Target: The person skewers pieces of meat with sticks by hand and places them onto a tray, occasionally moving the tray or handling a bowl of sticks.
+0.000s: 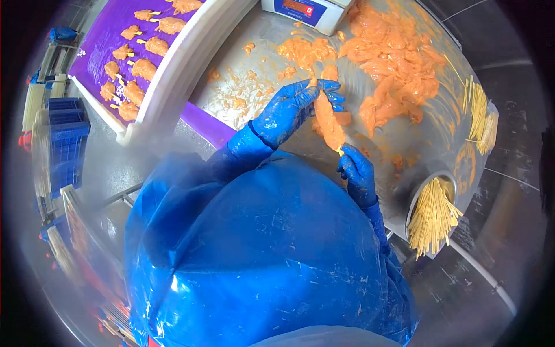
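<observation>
Between my two blue-gloved hands is a long piece of orange marinated meat on a skewer. My left hand pinches the meat's upper end, its fingers coated with orange marinade. Lower down, my right hand is closed on the yellowish stick end that shows just below the meat. A big heap of marinated meat lies on the metal table, beyond and to the right of my hands. Smaller meat pieces sit just beyond my left hand.
A digital scale stands at the table's far side. At the left, a purple tray with a white rim holds several skewered pieces. A metal container of sticks is at the right, with loose sticks beyond.
</observation>
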### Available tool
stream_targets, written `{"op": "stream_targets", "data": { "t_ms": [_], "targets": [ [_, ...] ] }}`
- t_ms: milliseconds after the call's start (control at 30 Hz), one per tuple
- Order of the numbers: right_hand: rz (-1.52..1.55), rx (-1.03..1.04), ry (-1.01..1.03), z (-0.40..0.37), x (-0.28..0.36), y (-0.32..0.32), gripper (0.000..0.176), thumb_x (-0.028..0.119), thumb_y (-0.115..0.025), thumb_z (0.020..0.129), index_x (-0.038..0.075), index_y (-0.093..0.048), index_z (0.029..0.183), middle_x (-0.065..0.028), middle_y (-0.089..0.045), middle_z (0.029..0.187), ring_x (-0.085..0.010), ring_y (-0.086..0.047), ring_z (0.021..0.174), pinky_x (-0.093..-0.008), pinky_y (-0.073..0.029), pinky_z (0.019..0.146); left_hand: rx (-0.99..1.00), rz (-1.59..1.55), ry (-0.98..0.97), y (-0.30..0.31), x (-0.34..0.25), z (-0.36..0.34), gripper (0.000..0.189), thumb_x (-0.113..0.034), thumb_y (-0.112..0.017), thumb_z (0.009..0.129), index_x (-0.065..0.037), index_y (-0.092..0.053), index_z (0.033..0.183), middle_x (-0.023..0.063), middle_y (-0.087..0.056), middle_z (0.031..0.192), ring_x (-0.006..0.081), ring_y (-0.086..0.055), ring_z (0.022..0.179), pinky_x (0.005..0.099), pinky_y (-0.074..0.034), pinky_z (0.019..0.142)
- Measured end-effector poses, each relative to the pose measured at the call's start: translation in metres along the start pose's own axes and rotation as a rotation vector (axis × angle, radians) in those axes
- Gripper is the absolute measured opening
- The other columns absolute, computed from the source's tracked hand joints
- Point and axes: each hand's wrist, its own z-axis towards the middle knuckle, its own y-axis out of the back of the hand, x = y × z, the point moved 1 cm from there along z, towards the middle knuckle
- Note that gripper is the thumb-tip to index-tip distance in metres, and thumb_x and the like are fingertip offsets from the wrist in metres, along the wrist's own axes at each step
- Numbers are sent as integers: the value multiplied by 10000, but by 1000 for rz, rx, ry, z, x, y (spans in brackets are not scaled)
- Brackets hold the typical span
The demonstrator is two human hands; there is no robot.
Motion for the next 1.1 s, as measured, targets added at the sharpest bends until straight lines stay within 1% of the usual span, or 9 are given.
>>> {"op": "stream_targets", "data": {
  "t_ms": [200, 300, 400, 467, 567, 800, 933, 1033, 1100],
  "targets": [
    [-19, 48, 82, 3, -4, 8, 319, 146, -548, 948, 21, -607, 1236, -18, -565, 794, -104, -528, 695, -253, -440, 612, 41, 47, 94, 11, -6, 0, 444, -280, -434, 1038, 56, -520, 1317, 177, -606, 1254, 268, -602, 1143, 402, -447, 1033],
    [56, 75, 117, 4, -8, 5, 338, 161, -541, 948, 25, -591, 1254, -19, -550, 793, -113, -527, 708, -255, -438, 617, -25, 125, 49, 5, -2, -1, 442, -262, -439, 1037, 50, -489, 1347, 179, -597, 1269, 267, -601, 1143, 396, -444, 1032],
    [86, 85, 93, 5, -7, 1, 353, 163, -532, 946, 30, -576, 1271, -19, -536, 784, -118, -524, 711, -255, -439, 620, -86, -12, -100, -2, 17, 2, 509, -260, -477, 1022, 40, -389, 1424, 187, -553, 1330, 251, -552, 1211, 388, -410, 1064],
    [78, 63, 68, 4, -4, -3, 350, 160, -531, 946, 30, -576, 1268, -19, -538, 784, -117, -526, 705, -255, -441, 619, -101, 0, -247, -6, 24, 3, 543, -187, -480, 1013, 47, -287, 1464, 210, -466, 1417, 287, -464, 1316, 407, -341, 1125],
    [60, 45, 46, 3, -5, -4, 343, 161, -530, 949, 31, -577, 1262, -19, -540, 786, -116, -529, 695, -254, -445, 618, -100, -18, -277, -10, 25, 2, 545, -146, -473, 1005, 54, -265, 1468, 219, -416, 1452, 310, -404, 1366, 420, -290, 1158],
    [61, 50, 30, 5, -3, -8, 328, 170, -531, 959, 24, -576, 1249, -21, -539, 777, -107, -527, 682, -254, -447, 619, -144, -39, -322, -14, 25, -1, 544, -137, -472, 1003, 51, -265, 1470, 221, -404, 1459, 321, -405, 1365, 426, -287, 1159],
    [95, 66, 70, 7, 5, -13, 317, 198, -534, 964, 23, -588, 1223, -18, -545, 777, -103, -527, 682, -250, -443, 622, -108, -128, -312, -17, 20, -2, 639, -120, -498, 987, -59, -171, 1533, 232, -377, 1473, 341, -404, 1362, 439, -299, 1151],
    [105, 201, -30, 11, 4, -12, 363, 276, -522, 982, -4, -574, 1208, -6, -525, 749, -91, -488, 637, -253, -416, 585, -94, -238, -284, -14, 16, -2, 745, -113, -548, 957, -131, -108, 1557, 239, -369, 1475, 352, -420, 1345, 442, -318, 1140],
    [382, 404, -261, 14, 5, -11, 440, 350, -486, 1004, -37, -558, 1201, 12, -488, 715, -83, -427, 586, -255, -368, 543, -76, -272, -272, -9, 14, -1, 803, -116, -581, 937, -158, -80, 1563, 242, -367, 1474, 355, -436, 1330, 440, -329, 1132]
  ]
}}
